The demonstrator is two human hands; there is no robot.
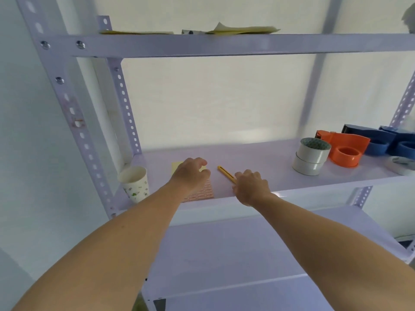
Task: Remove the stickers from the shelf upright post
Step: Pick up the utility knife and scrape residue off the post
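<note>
So the post (74,113) is the pale front-left one with the holes, up at 10 o'clock from the hands. It has a reddish, scuffed sticker (78,122) patch around one hole, looks half torn. The cup (134,182) sits on the shelf (258,162) at 9 o'clock from the left hand (190,173); can't see inside it. That hand is curled, knuckles up, over a pink sheet (202,194), and I can't tell if it's holding anything. The right hand (251,185) grips the near end of a yellow cutter (225,172).
</note>
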